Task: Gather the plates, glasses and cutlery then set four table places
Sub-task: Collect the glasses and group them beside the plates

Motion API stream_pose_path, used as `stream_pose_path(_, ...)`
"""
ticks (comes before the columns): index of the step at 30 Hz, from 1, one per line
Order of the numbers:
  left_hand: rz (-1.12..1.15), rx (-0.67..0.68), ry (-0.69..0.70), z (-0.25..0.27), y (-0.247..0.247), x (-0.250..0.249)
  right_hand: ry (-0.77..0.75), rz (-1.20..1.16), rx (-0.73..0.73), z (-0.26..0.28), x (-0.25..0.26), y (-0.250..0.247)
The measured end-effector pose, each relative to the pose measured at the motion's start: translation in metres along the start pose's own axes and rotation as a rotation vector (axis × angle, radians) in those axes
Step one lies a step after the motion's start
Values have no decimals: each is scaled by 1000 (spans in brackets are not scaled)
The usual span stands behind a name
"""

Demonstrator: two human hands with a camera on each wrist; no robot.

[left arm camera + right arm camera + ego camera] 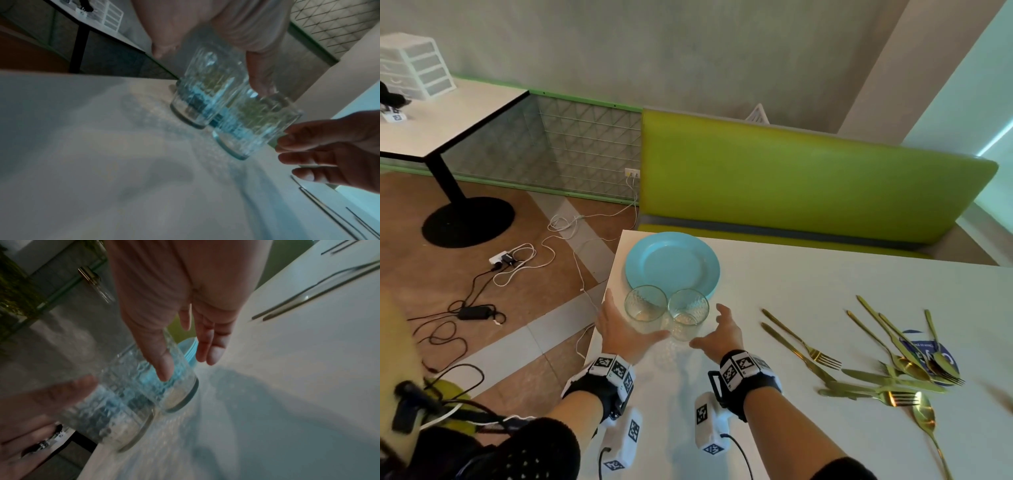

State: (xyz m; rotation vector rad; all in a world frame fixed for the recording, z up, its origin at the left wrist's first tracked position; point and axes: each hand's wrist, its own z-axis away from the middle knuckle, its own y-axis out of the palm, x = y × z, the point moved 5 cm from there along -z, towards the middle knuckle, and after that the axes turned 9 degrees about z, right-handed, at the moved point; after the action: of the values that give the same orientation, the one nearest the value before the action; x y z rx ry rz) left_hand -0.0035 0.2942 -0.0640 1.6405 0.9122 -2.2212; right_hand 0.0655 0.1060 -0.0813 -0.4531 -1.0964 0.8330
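Two clear patterned glasses stand side by side on the white table [808, 291], just in front of a blue plate [671, 263]. My left hand [625, 322] cups the left glass [645, 308] in a wide V, fingers straight along its far left side and thumb across its base. My right hand [710, 327] hovers open beside the right glass [688, 313], fingers spread and slightly apart from it. In the right wrist view the thumb [162, 366] crosses the right glass [176, 392]. Gold forks, knives and spoons [893, 370] lie scattered to the right.
A green bench [808, 178] runs along the table's far side. The table's left edge is close to the left glass. Cables and a power strip [503, 258] lie on the floor to the left. A second table [448, 116] stands further back.
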Motion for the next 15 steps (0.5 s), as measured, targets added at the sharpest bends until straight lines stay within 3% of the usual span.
stream_pose_path(7,-1,-80,322,19,18,-82,57,-6,-104,26,-28,-80)
stream_pose_path(12,28,124,444,40,94,-149,188,-61,-212,56,-89,-165)
stream_pose_path(15,21,330,416,65,156,-180,283,-78,-295,72,-142,-218)
